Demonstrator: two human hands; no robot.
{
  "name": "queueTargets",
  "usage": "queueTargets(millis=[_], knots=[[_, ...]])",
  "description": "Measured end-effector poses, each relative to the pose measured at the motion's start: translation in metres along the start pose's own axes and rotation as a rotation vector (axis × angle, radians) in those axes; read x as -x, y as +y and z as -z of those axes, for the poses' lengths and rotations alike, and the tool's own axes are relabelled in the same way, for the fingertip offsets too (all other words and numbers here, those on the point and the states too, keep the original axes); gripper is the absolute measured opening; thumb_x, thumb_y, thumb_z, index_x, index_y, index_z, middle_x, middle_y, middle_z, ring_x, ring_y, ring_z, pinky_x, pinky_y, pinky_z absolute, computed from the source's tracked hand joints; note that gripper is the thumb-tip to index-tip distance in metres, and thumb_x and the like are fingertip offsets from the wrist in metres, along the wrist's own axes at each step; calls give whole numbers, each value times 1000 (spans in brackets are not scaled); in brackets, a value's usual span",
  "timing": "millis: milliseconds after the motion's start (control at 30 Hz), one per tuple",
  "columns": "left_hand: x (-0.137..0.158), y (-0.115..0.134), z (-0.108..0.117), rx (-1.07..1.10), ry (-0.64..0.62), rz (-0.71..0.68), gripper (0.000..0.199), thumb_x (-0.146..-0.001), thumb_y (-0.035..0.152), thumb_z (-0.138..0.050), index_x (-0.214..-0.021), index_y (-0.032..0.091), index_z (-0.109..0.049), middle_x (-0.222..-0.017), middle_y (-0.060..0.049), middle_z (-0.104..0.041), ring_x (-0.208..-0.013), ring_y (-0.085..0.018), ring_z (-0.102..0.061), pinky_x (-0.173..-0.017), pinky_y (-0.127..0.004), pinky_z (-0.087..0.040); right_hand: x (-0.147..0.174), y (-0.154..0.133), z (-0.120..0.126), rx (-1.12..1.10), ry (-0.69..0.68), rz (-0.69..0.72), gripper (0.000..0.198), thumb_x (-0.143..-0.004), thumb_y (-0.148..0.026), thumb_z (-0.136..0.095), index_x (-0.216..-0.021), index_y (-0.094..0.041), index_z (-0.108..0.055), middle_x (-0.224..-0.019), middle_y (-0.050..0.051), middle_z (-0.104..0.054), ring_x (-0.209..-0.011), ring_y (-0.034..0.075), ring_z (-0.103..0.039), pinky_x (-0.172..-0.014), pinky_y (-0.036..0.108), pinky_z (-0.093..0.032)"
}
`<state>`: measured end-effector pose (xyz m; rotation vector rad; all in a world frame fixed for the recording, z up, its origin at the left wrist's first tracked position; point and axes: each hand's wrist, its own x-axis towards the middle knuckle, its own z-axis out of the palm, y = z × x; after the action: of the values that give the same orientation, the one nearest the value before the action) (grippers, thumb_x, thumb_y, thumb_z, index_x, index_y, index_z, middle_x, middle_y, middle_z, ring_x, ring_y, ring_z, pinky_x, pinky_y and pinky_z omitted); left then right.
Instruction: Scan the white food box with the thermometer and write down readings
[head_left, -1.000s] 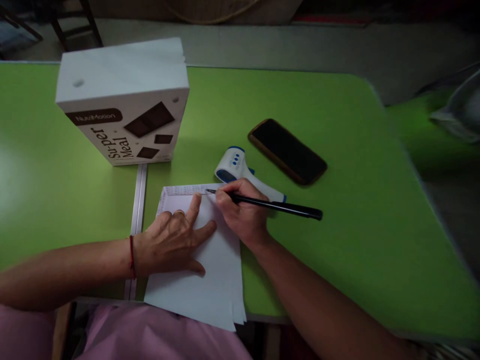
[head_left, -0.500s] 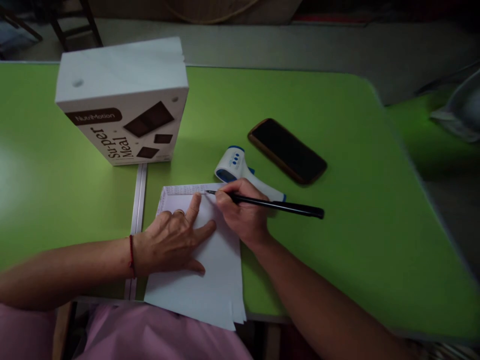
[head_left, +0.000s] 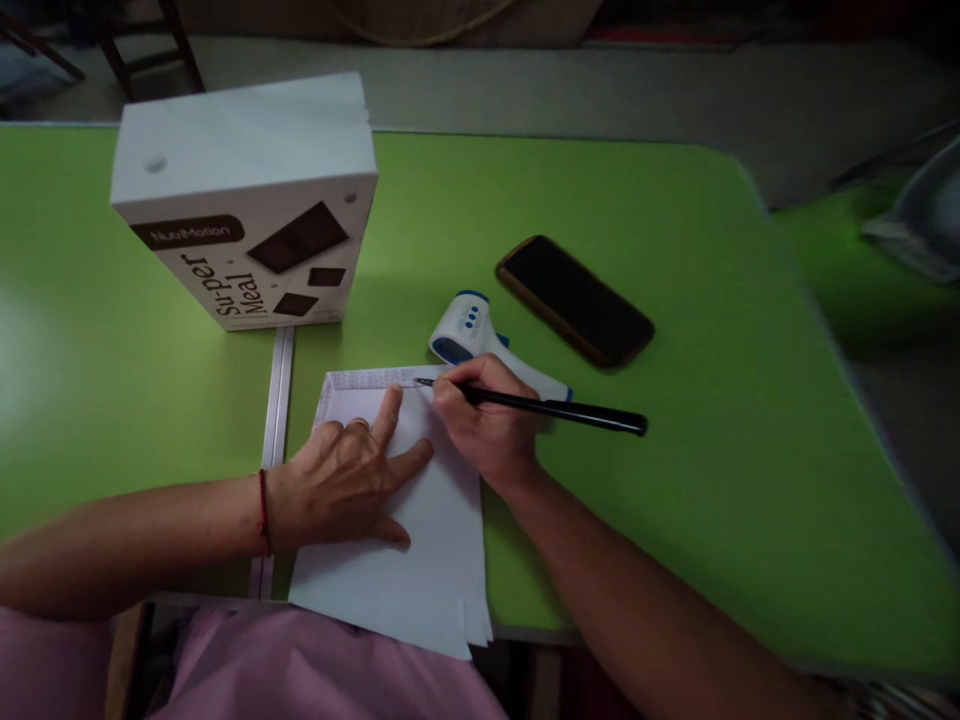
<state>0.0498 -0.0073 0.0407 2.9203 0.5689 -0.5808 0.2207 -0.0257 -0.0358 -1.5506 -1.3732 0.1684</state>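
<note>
With fingers spread, the left hand (head_left: pixel 349 485) rests on the paper (head_left: pixel 397 590) overhanging the near edge of the table (head_left: pixel 697 480), while the right hand (head_left: pixel 491 425) pinches the pen (head_left: pixel 577 409), whose stroke could go crooked if that overhang is bumped.

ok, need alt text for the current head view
A person's right grip holds a black pen with its tip at the small-written top strip of white paper, while the left grip lies spread on the sheet. Beyond, on a green table, are a NutriMotion box standing left, a white-and-blue gun-shaped device and a dark phone.
</note>
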Motion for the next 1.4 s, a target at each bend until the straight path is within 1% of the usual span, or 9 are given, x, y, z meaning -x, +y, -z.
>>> queueTargets(millis=[333,767,867,933,1033,1133,1300,1367,1400], knots=[[0,0,3,-7,-40,5,88,-76,71,-65,-144,23,-37,-155,-30,-14,-90,-28,-67,-71,-37,-55,1,1,-1,9,49,-6,12,-76,-23,-53,-64,-21,-52,-53,-5,-56,-47,10,-50,-48,23,-42],[1,-1,1,2,2,4,90,-74,72,-66,-142,22,-38,-154,-30,-16,-90,-29,-67,-70,-38,-54,0,1,2,54,-19,-44,12,-75,-26,-51,-64,-22,-50,-53,-4,-55,-48,11,-49,-49,24,-43],[1,-1,1,2,-4,7,88,-74,72,-66,-141,23,-39,-155,-30,-16,-89,-29,-67,-71,-38,-55,0,0,5,72,18,-13,13,-79,-26,-52,-67,-22,-50,-54,-4,-55,-48,11,-50,-48,24,-43],[1,-2,1,3,-6,8,87,-74,72,-66,-141,24,-39,-155,-29,-16,-90,-29,-67,-71,-39,-55,-1,-1,9,84,42,65,9,-83,-26,-54,-76,-21,-55,-61,-3,-60,-52,11,-55,-51,24,-46],[1,-3,2,20,-16,1,86,-74,70,-67,-141,24,-39,-155,-30,-16,-91,-29,-67,-71,-40,-55,-4,1,15,160,-45,262,7,-88,-23,-55,-91,-20,-61,-78,3,-68,-69,15,-65,-65,28,-54],[0,-3,0,41,-32,4,86,-74,69,-68,-141,25,-39,-155,-31,-16,-92,-30,-67,-71,-40,-55,-6,5,21,296,-223,389,21,-91,-14,-47,-102,-18,-64,-89,8,-68,-83,18,-66,-74,31,-56],[4,-6,8,69,-57,17,85,-72,65,-73,-139,24,-40,-155,-29,-15,-94,-30,-67,-73,-40,-55,-5,10,26,538,-371,471,37,-92,-8,-37,-115,-13,-65,-95,12,-66,-86,20,-64,-71,33,-55],[15,-16,23,81,-83,26,80,-76,62,-72,-138,22,-41,-151,-26,-30,-90,-27,-67,-67,-35,-55,-4,9,27,549,-391,459,38,-91,-9,-38,-118,-16,-64,-97,12,-66,-87,20,-63,-69,32,-54],[23,-24,33,79,-63,42,73,-80,60,-69,-135,20,-43,-141,-23,-45,-84,-23,-67,-63,-31,-53,-4,8,28,547,-391,445,39,-91,-10,-39,-120,-17,-64,-98,11,-66,-87,20,-63,-68,32,-54]])
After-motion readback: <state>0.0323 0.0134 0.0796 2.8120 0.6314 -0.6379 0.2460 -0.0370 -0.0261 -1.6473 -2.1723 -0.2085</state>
